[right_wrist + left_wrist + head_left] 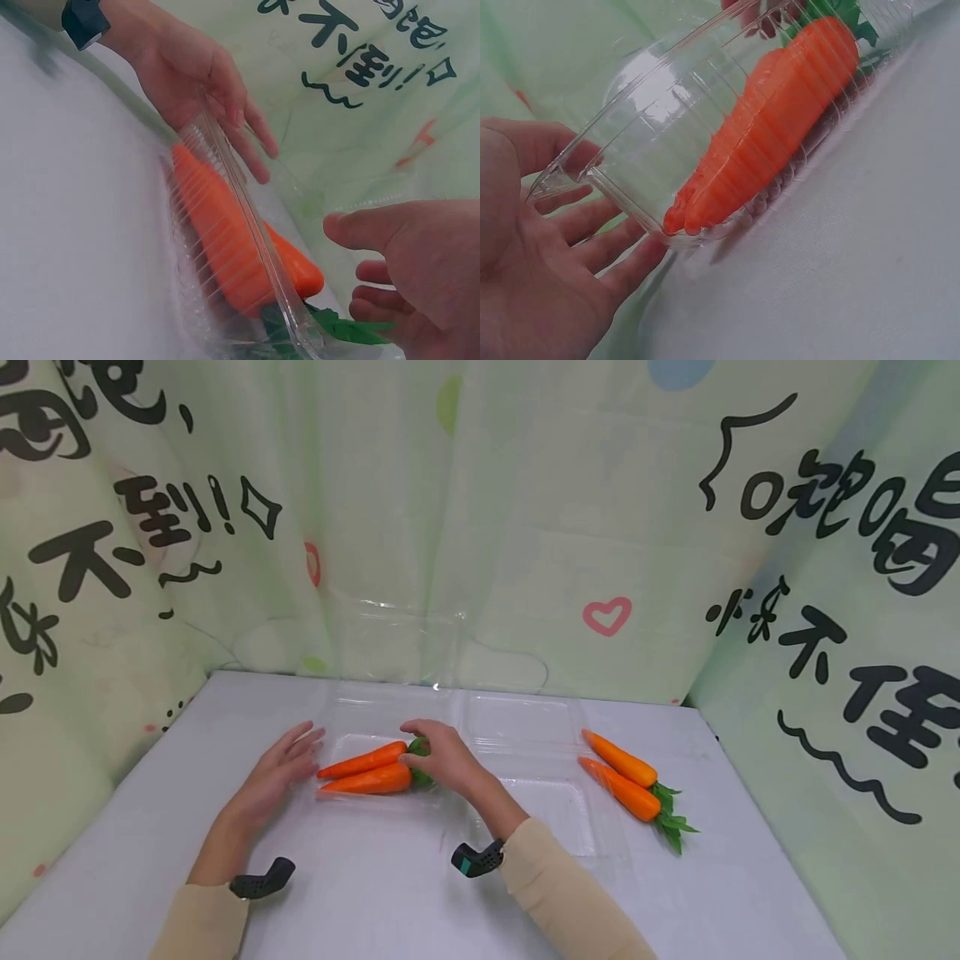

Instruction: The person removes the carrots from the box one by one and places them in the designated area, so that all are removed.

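Observation:
Two orange carrots (367, 779) with green leaves lie side by side in a clear plastic box (705, 97), their tips toward its left end. At that end is my left hand (279, 770), its fingers (622, 251) extended and spread along the box wall. My right hand (447, 758) hovers over the leafy end with thumb and fingers apart. In the right wrist view this hand (420, 274) is beside the green leaves (349, 328), with nothing between thumb and fingers. From the head view, it covers part of the leaves.
A second clear plastic box (551, 814) lies open to the right, partly under my right forearm. Beyond it, two more carrots (622, 785) with leaves rest on the white table (360, 893). A printed curtain (525, 527) hangs behind and along both sides.

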Action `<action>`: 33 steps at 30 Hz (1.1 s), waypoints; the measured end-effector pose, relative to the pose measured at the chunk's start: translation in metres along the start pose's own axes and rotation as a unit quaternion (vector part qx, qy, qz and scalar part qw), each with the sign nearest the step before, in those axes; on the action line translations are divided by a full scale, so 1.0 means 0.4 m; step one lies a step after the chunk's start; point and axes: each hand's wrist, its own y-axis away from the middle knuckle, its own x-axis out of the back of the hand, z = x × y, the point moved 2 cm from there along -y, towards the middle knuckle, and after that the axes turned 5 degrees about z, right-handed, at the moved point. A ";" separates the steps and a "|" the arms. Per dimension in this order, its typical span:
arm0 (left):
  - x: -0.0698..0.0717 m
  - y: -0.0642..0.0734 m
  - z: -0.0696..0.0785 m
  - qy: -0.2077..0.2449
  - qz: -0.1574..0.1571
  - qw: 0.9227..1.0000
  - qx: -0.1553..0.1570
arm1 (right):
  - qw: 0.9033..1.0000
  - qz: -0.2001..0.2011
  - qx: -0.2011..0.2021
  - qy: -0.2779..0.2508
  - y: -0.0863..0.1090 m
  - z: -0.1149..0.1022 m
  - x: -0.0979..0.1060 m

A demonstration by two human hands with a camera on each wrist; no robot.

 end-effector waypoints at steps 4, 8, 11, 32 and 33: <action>0.005 0.003 -0.004 -0.012 -0.006 1.000 -0.014 | 1.000 -0.008 0.005 0.002 -0.002 -0.003 -0.008; 0.007 0.010 -0.002 -0.010 -0.012 1.000 -0.019 | 1.000 -0.019 0.014 0.008 -0.005 -0.008 -0.017; 0.006 0.012 0.002 -0.005 -0.016 1.000 -0.020 | 0.999 -0.024 0.023 0.022 -0.005 -0.010 -0.023; 0.003 0.021 -0.003 -0.002 -0.067 0.997 -0.042 | 0.989 -0.112 0.050 0.078 0.000 -0.031 -0.046; 0.009 0.024 -0.004 -0.005 -0.074 0.996 -0.047 | 0.989 -0.114 0.048 0.084 0.000 -0.031 -0.047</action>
